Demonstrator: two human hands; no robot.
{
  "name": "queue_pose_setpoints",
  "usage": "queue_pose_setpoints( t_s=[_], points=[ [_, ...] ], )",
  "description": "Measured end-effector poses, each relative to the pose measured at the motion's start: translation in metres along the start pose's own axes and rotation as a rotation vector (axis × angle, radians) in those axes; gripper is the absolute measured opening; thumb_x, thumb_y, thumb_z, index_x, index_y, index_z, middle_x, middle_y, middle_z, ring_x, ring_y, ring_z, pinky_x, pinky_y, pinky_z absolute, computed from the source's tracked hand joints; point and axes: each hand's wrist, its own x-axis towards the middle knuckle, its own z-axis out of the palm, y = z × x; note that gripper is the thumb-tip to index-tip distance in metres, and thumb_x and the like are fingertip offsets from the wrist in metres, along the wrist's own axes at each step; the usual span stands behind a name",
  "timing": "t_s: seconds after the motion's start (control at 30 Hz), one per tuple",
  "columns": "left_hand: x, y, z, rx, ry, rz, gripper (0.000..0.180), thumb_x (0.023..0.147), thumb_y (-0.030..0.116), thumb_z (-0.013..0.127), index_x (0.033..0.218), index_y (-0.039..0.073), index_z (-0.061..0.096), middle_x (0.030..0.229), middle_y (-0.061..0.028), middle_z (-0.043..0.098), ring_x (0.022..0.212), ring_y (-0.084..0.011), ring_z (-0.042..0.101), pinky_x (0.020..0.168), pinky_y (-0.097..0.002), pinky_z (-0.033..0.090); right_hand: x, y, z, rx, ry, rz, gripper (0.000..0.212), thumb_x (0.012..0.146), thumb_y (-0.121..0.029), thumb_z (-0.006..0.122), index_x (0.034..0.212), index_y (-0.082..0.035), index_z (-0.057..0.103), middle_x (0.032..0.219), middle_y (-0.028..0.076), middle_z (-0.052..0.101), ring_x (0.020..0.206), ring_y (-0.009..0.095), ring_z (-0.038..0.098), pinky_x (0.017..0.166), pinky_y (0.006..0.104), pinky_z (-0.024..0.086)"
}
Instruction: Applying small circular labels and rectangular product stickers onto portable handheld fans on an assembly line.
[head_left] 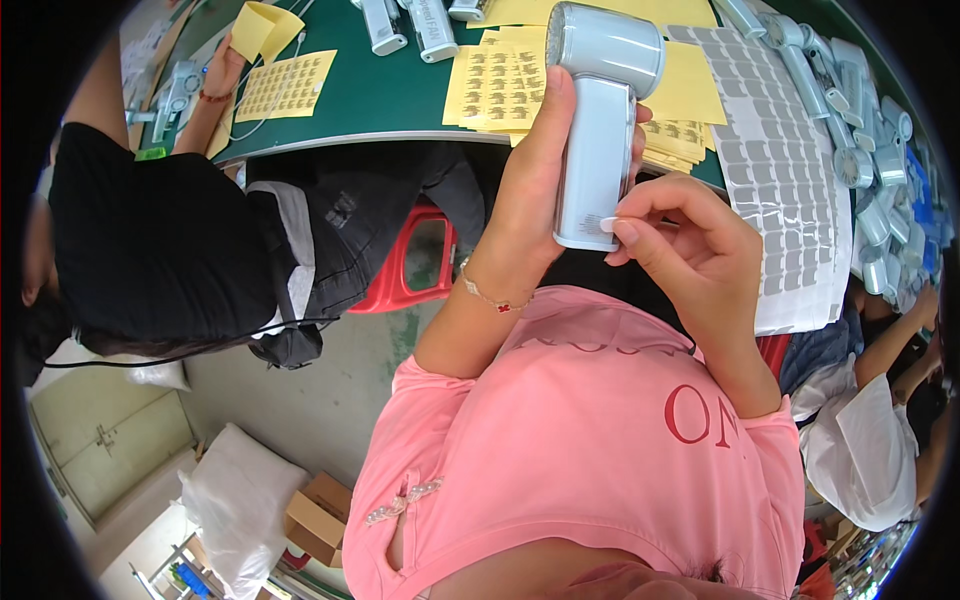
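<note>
My left hand (545, 160) is wrapped round the handle of a light blue handheld fan (597, 150), its round head up and away from me. My right hand (695, 235) is closed in a pinch, thumb and forefinger touching the lower end of the handle. Beside those fingertips, a small patch of fine grey print (591, 224) shows on the handle. Whatever sits between the fingertips is too small to make out. Behind the fan, yellow sheets of small printed stickers (495, 85) lie on the green table (390, 95).
A big sheet of grey stickers (775, 160) hangs over the table edge at right. Many more fans (875, 140) are heaped beyond it; several others (430, 28) lie at the back. A co-worker in black (165, 235) sits at left near a red stool (410, 265); another, in white (860, 450), at right.
</note>
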Motion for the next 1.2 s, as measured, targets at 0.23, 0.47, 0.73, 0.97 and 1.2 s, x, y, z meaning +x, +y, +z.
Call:
queue_pose_setpoints(
  t_s=[0.23, 0.47, 0.73, 0.97, 1.2],
  points=[
    [-0.001, -0.002, -0.002, 0.022, -0.015, 0.0, 0.067, 0.089, 0.059, 0.033, 0.1, -0.004, 0.053, 0.071, -0.0056, 0.053, 0.061, -0.0104, 0.05, 0.054, -0.0216, 0.042, -0.001, 0.002, 0.001, -0.033, 0.017, -0.016, 0.007, 0.079, 0.007, 0.06, 0.085, 0.006, 0.056, 0.084, 0.005, 0.053, 0.071, 0.008, 0.056, 0.064, 0.0199, 0.052],
    [-0.006, -0.003, 0.002, 0.106, 0.048, 0.056, 0.069, 0.09, 0.06, 0.03, 0.102, -0.005, 0.052, 0.074, -0.0064, 0.053, 0.064, -0.0121, 0.049, 0.057, -0.0231, 0.043, -0.003, 0.003, -0.002, -0.405, 0.0, -0.098, 0.007, 0.079, 0.005, 0.06, 0.084, 0.005, 0.056, 0.083, 0.005, 0.053, 0.073, 0.009, 0.056, 0.062, 0.0204, 0.053],
    [-0.006, 0.002, -0.006, -0.158, -0.075, -0.035, 0.07, 0.088, 0.062, 0.031, 0.1, -0.003, 0.052, 0.071, -0.0049, 0.053, 0.06, -0.0102, 0.05, 0.053, -0.0229, 0.043, 0.003, 0.013, -0.016, 0.196, 0.217, -0.02, 0.005, 0.085, -0.001, 0.055, 0.088, 0.002, 0.053, 0.086, 0.009, 0.056, 0.073, 0.015, 0.06, 0.061, 0.024, 0.051],
    [0.007, 0.016, -0.023, 0.074, 0.066, 0.052, 0.062, 0.089, 0.058, 0.037, 0.1, -0.001, 0.053, 0.073, -0.0055, 0.055, 0.06, -0.011, 0.051, 0.055, -0.0232, 0.043, 0.013, 0.024, -0.007, -0.839, -0.447, -0.676, 0.013, 0.07, 0.001, 0.063, 0.077, -0.001, 0.052, 0.123, 0.022, 0.049, 0.116, 0.035, 0.047, 0.101, 0.0443, 0.033],
    [0.066, 0.125, -0.14, 1.484, 0.986, 0.599, 0.058, 0.079, 0.053, 0.057, 0.09, -0.004, 0.059, 0.085, -0.0199, 0.062, 0.078, -0.0309, 0.061, 0.072, -0.0371, 0.047, 0.003, 0.01, -0.057, -0.443, 0.145, -0.38, 0.006, 0.078, 0.0, 0.06, 0.082, -0.001, 0.056, 0.12, 0.016, 0.053, 0.113, 0.027, 0.05, 0.095, 0.0346, 0.039]
  ],
)
